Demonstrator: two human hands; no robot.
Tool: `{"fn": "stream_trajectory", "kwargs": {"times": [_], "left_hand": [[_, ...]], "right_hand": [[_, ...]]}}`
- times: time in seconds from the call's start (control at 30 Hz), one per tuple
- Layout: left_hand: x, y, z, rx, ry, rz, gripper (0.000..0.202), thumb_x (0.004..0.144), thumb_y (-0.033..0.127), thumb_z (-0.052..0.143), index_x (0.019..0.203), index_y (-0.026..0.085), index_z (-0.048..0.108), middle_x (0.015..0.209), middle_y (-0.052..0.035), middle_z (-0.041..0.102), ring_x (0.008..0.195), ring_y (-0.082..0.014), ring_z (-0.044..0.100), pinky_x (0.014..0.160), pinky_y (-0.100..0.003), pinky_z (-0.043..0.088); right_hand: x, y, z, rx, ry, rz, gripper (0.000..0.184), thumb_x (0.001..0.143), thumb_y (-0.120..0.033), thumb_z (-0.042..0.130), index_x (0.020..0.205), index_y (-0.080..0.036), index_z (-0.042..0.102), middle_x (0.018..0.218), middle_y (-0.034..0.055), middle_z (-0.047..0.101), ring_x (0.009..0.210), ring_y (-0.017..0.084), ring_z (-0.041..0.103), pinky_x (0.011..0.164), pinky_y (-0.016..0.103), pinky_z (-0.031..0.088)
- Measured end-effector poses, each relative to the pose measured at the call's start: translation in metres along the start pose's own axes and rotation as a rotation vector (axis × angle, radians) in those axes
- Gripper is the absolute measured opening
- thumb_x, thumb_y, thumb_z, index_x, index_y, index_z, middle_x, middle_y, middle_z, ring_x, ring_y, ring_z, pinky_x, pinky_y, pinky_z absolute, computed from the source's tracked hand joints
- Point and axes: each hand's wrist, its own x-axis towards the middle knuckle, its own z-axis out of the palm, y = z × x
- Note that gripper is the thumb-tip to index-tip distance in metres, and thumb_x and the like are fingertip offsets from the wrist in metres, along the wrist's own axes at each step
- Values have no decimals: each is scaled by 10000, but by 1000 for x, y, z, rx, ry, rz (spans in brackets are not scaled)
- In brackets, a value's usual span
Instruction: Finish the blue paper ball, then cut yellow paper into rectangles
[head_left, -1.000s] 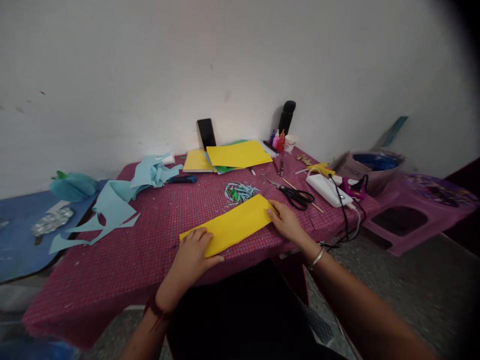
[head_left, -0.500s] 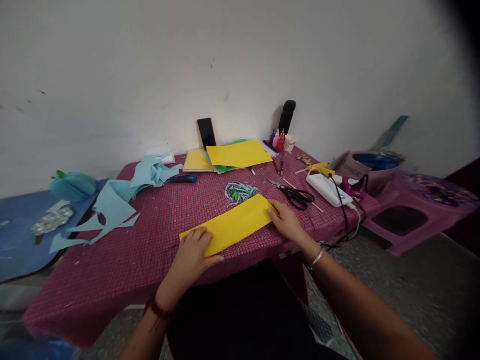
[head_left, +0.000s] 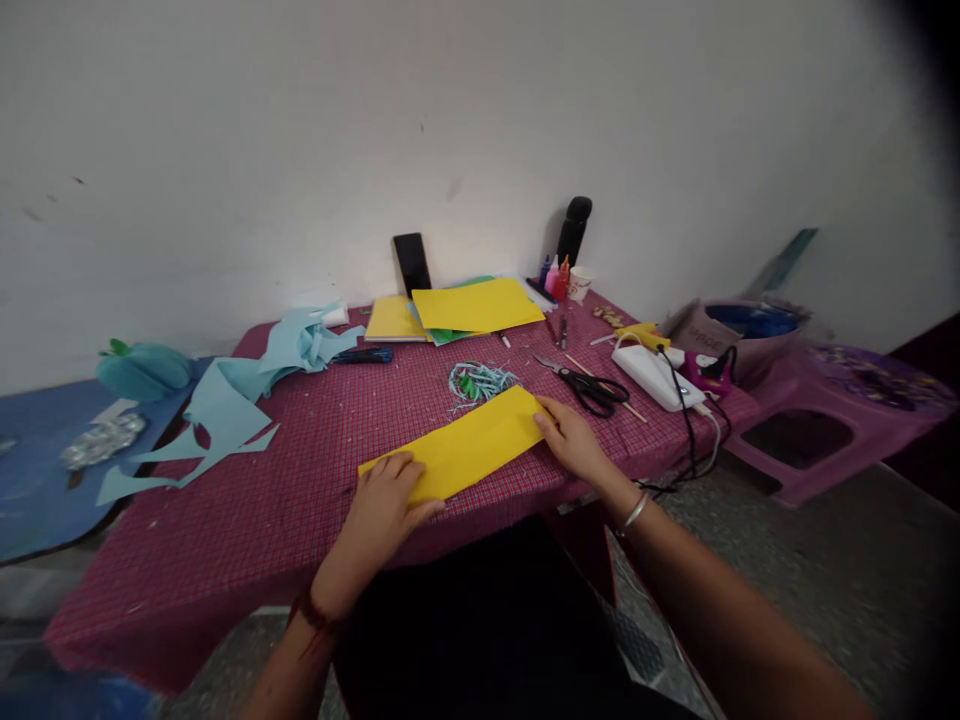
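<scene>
A folded strip of yellow paper [head_left: 472, 443] lies slantwise at the near edge of the table, its right end farther from me. My left hand [head_left: 384, 505] holds the left end, with the fingers over the top and the thumb along the near edge. At the right end, my right hand [head_left: 576, 440] grips the paper at its corner, thumb on top. Just beyond the paper is a small heap of thin blue and green paper shreds [head_left: 480, 382]. Black-handled scissors [head_left: 592, 390] lie beyond my right hand, beside a thin wooden stick [head_left: 634, 412].
Blue paper scraps [head_left: 229, 410] spread over the left side. Yellow sheets [head_left: 480, 306], a phone [head_left: 412, 264], glue bottles [head_left: 553, 277] and a paper cup [head_left: 580, 284] stand or lie at the back. A white power strip [head_left: 654, 376] with cables is at right, near a pink stool [head_left: 817, 430].
Both hands keep their hold on the yellow paper. The left thumb and the paper's near edge have shifted very slightly away from me.
</scene>
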Motion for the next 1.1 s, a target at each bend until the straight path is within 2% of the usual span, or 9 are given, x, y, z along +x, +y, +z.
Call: {"fn": "stream_trajectory", "kwargs": {"times": [0.07, 0.23, 0.3, 0.5, 0.77, 0.9, 1.1], "left_hand": [[0, 1, 0, -5, -1, 3, 391, 845, 462, 600, 1112, 176, 595, 1252, -127, 568, 1155, -316, 517, 969, -498, 413], [0, 4, -2, -2, 4, 22, 541, 770, 576, 635, 1095, 145, 598, 1206, -156, 584, 1116, -335, 532, 956, -506, 427], [0, 4, -1, -7, 13, 23, 525, 765, 569, 643, 1081, 153, 601, 1199, -152, 589, 1114, -333, 534, 951, -502, 431], [1, 2, -1, -46, 36, 26, 438, 821, 532, 593, 1069, 171, 607, 1182, -131, 600, 1093, -313, 542, 941, -490, 433], [0, 3, -4, -65, 16, 5, 439, 906, 526, 448, 1090, 164, 613, 1206, -135, 591, 1118, -305, 532, 964, -489, 410], [1, 4, -4, -50, 13, 0, 459, 857, 546, 532, 1095, 162, 608, 1204, -135, 591, 1120, -308, 530, 960, -484, 413], [1, 3, -2, -33, 29, 7, 442, 802, 527, 618, 1066, 173, 607, 1189, -123, 599, 1109, -309, 542, 942, -480, 430]], "right_hand": [[0, 0, 0, -10, 6, 4, 477, 931, -424, 390, 1235, -102, 566, 1183, 175, 653, 1064, 294, 618, 936, 433, 467], [-1, 0, 1, -27, 14, 12, 521, 922, -459, 394, 1233, -80, 568, 1174, 187, 655, 1056, 312, 615, 934, 455, 466], [-1, 1, 1, -29, 14, 8, 522, 923, -460, 393, 1235, -80, 568, 1178, 187, 653, 1060, 312, 613, 940, 459, 464], [-2, 3, 2, -41, 23, -1, 468, 929, -440, 406, 1240, -130, 569, 1173, 164, 659, 1057, 292, 621, 938, 451, 470], [-1, 0, 0, -21, 4, -5, 477, 937, -445, 390, 1232, -119, 576, 1170, 167, 662, 1064, 293, 621, 936, 437, 468], [0, 1, 0, -22, -5, -8, 501, 936, -450, 387, 1241, -97, 568, 1180, 175, 656, 1067, 295, 618, 939, 435, 465], [0, 0, 0, -26, 4, -16, 463, 939, -431, 392, 1235, -124, 573, 1173, 158, 663, 1053, 285, 626, 923, 422, 473]]}}
